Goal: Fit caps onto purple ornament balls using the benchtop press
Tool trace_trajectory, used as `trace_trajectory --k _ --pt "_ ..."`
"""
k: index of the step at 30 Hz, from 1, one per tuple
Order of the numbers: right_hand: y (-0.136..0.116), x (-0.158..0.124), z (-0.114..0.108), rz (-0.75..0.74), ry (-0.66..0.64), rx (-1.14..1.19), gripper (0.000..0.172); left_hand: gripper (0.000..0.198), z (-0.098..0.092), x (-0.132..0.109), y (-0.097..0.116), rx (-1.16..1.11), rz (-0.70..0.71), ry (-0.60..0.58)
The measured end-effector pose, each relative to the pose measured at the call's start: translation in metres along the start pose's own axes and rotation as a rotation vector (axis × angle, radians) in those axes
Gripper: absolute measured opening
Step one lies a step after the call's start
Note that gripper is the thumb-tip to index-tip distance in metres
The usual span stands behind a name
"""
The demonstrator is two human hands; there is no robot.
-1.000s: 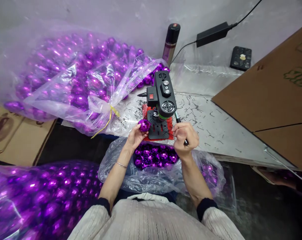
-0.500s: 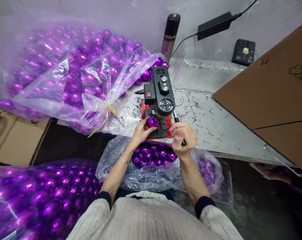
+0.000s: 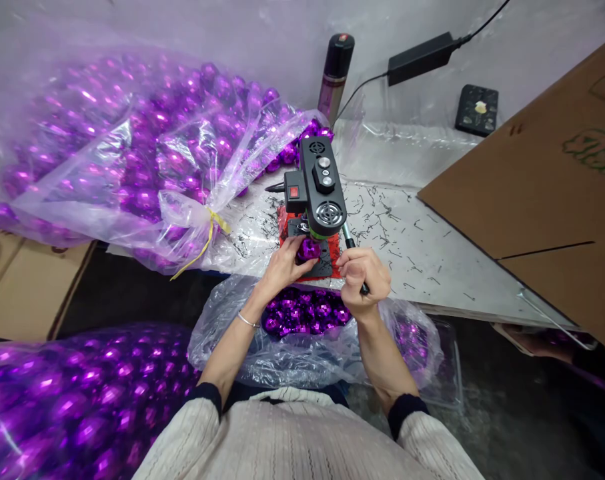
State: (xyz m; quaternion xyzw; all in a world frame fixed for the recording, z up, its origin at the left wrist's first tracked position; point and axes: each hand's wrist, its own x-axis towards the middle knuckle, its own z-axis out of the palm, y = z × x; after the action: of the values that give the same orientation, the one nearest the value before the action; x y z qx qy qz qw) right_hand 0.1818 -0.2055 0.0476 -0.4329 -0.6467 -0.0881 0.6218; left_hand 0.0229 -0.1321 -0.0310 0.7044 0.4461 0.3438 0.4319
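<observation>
Between thumb and fingers, my left hand [image 3: 283, 265] grips a shiny purple bauble [image 3: 309, 249] under the front end of a black bench machine [image 3: 322, 183] with a red switch. The top of the bauble is partly hidden by the machine head. My right hand [image 3: 366, 277] is wrapped round the black-gripped lever [image 3: 349, 241] on the machine's right side. Beneath the machine lies a red mat [image 3: 335, 269] strewn with dark bits. Just below my hands, an open plastic bag [image 3: 222, 330] holds many purple baubles [image 3: 305, 313].
A tied clear bag of purple baubles [image 3: 147, 153] fills the left of the table [image 3: 407, 267]. Another bag of them [image 3: 82, 400] lies lower left. A spray can [image 3: 336, 80], a power adapter [image 3: 419, 59] and a dark patterned case [image 3: 477, 110] sit behind. A cardboard box [image 3: 547, 180] stands right.
My left hand has pushed the bauble slightly inward, under the machine head. My right hand keeps its grip on the lever. The whole view has shifted a little.
</observation>
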Motion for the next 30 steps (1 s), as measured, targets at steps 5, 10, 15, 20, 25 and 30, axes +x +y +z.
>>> trace_trajectory --k 5,10,15,20,25,30 --pt "0.0 0.002 -0.001 0.003 -0.014 0.015 0.03 0.055 0.016 0.008 -0.009 0.037 0.053 0.074" --pt "0.0 -0.001 -0.001 0.004 -0.015 0.019 0.03 0.055 0.023 0.003 -0.016 -0.034 0.072 0.109" --pt "0.006 -0.012 0.0 0.024 -0.008 0.001 0.03 0.053 0.02 0.002 -0.015 -0.108 0.051 0.098" --pt "0.017 -0.027 0.005 -0.03 0.017 0.013 0.032 0.045 0.02 0.004 -0.009 -0.181 0.014 0.139" --pt "0.025 -0.037 0.012 -0.074 0.091 0.011 0.033 0.044 0.019 0.004 -0.006 -0.219 -0.033 0.149" --pt "0.029 -0.042 0.014 -0.075 0.076 0.041 0.035 0.044 0.018 0.003 -0.009 -0.179 0.006 0.122"
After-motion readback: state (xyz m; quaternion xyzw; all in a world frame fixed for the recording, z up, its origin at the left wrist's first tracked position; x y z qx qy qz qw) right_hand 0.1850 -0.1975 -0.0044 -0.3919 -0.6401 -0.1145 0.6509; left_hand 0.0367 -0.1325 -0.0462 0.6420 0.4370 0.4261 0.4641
